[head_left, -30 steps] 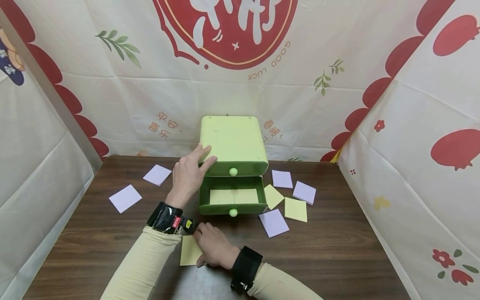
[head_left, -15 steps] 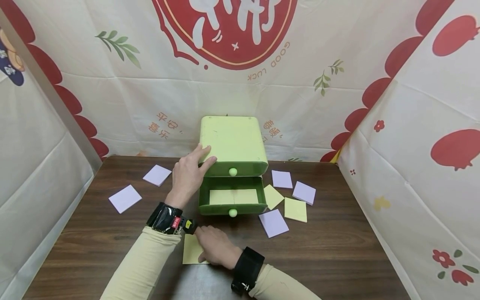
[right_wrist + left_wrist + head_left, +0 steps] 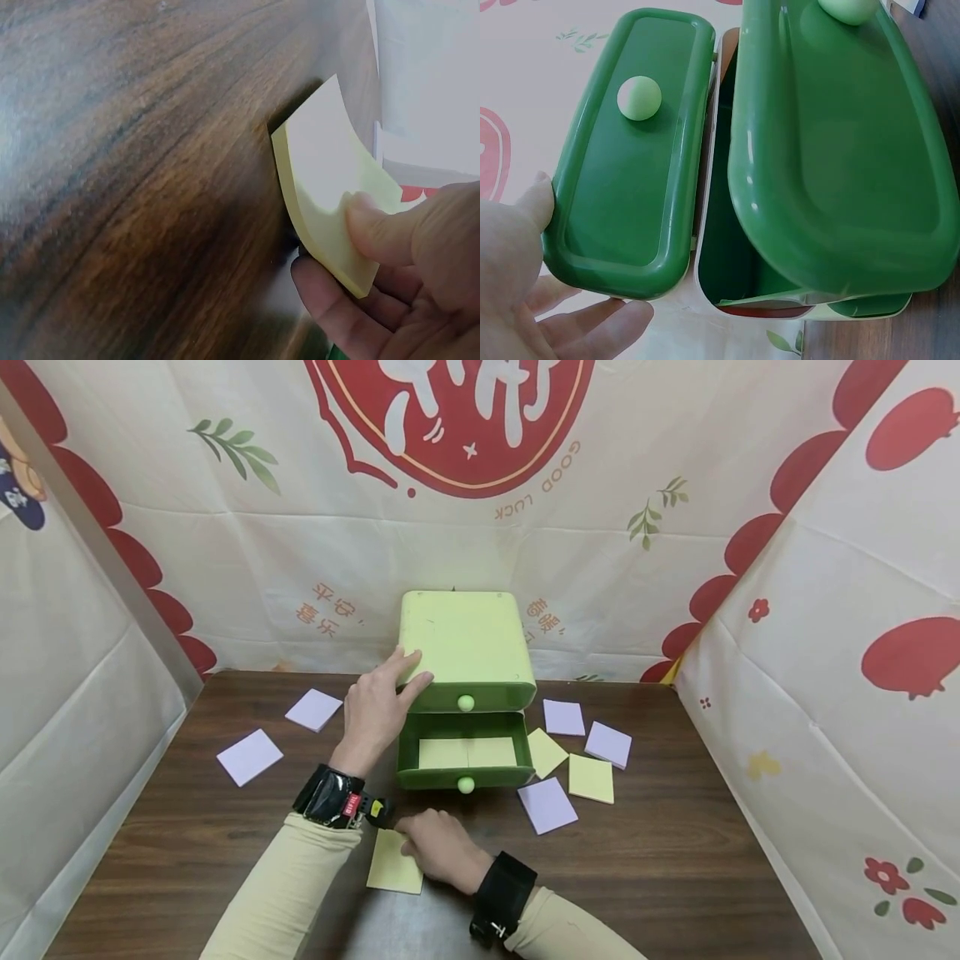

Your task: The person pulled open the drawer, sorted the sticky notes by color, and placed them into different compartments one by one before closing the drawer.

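Note:
A light green cabinet (image 3: 465, 639) with dark green drawers stands at the table's back middle. Its lower drawer (image 3: 408, 779) is pulled out, holding two yellow pads (image 3: 444, 753) side by side. My left hand (image 3: 375, 706) rests on the cabinet's upper left corner; in the left wrist view its extended fingers (image 3: 604, 330) lie along the side by the upper drawer (image 3: 622, 180). Below the drawer, my right hand (image 3: 442, 850) pinches a yellow sticky note pad (image 3: 322, 172) between thumb and fingers. The pad bends in the right wrist view, tilted close over the table.
Two lilac pads (image 3: 251, 757) lie on the brown wooden table (image 3: 675, 877), left of the cabinet. To its right are more lilac pads (image 3: 548, 807) and two yellow pads (image 3: 592, 778). Printed white cloth (image 3: 300, 552) walls the back and both sides.
My right hand has shifted slightly right with the yellow sticky note pad, and more of the pad now shows past the fingers. The left hand and the drawer have stayed put.

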Tool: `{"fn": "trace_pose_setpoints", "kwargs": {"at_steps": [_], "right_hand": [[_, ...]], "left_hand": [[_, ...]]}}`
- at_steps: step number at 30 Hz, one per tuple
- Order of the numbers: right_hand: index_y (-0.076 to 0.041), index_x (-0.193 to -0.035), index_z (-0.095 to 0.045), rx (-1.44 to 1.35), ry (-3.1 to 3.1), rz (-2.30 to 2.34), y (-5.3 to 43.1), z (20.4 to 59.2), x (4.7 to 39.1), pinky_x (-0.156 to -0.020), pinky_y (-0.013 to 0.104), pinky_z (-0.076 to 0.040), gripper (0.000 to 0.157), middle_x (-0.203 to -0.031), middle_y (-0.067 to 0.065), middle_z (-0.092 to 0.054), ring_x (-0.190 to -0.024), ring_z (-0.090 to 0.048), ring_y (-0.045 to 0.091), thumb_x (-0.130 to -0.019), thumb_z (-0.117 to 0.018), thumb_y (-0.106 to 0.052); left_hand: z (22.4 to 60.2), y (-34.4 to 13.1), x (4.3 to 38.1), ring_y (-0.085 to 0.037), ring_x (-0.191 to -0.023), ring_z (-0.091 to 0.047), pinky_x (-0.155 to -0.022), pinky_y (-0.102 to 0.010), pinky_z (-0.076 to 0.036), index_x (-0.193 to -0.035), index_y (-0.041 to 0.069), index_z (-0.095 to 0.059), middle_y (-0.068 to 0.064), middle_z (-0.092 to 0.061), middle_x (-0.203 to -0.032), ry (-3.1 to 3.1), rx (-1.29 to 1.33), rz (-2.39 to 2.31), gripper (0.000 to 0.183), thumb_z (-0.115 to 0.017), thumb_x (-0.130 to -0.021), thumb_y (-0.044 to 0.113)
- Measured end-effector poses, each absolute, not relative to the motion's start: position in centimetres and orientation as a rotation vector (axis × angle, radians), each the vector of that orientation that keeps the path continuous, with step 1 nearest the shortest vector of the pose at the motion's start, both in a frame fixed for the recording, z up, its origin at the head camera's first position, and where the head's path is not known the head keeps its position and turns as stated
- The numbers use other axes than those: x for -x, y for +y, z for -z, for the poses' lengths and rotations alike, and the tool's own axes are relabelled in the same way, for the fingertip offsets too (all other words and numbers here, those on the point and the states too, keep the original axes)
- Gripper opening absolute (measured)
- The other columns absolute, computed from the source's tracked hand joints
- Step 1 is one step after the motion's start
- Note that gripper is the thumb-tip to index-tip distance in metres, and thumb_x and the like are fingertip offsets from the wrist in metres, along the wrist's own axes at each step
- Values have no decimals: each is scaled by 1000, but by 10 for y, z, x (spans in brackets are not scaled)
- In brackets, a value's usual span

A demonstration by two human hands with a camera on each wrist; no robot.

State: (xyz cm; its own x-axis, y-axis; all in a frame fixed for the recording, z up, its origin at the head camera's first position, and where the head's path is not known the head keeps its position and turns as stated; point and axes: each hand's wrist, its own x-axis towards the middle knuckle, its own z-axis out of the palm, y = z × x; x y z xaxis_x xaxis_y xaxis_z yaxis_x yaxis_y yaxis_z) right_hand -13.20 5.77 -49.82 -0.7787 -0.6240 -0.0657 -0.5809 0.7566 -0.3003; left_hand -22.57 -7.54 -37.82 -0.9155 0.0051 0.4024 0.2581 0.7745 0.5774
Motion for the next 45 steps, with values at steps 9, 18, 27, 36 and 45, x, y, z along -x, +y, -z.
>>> {"fn": "trace_pose_setpoints", "kwargs": {"at_steps": [9, 18, 27, 36, 45], "right_hand": [[-21, -97, -74, 984, 2795, 489, 62, 499, 133, -59, 20, -46, 10, -81, -11, -70, -70, -62, 1, -93, -64, -19], [-22, -92, -71, 968, 2801, 472, 65, 493, 134, -56, 19, -42, 8, -71, -13, -62, -66, -58, 0, -94, -64, -21], [-22, -96, -73, 992, 2861, 434, 69, 482, 134, -57, 21, -47, 9, -80, -10, -71, -71, -66, 6, -93, -65, -24], [-20, -101, -74, 1024, 2916, 416, 75, 471, 137, -63, 23, -52, 12, -89, -8, -74, -79, -69, 8, -94, -65, -23], [-21, -96, -73, 1006, 2930, 459, 80, 454, 139, -63, 24, -51, 9, -84, -9, -71, -78, -67, 7, -94, -65, -23]], "left_hand": [[378, -76, 224, -21, -48, -44, -46, -30, -32, -137, 31, -57, -4, -51, -147, -2600, 202, 931, 50, -55, -94, 55], [378, -76, 224, -28, -58, -56, -47, -30, -33, -136, 30, -58, -4, -52, -146, -2593, 203, 925, 49, -55, -94, 55], [378, -75, 225, -19, -43, -37, -45, -31, -31, -137, 30, -57, -4, -51, -146, -2598, 199, 925, 50, -55, -94, 55], [378, -75, 225, -21, -47, -45, -46, -31, -33, -136, 31, -57, -3, -51, -147, -2600, 190, 924, 49, -56, -93, 55], [377, -75, 224, -18, -43, -35, -44, -30, -29, -137, 30, -57, -4, -51, -146, -2599, 196, 933, 49, -55, -94, 54]]}}
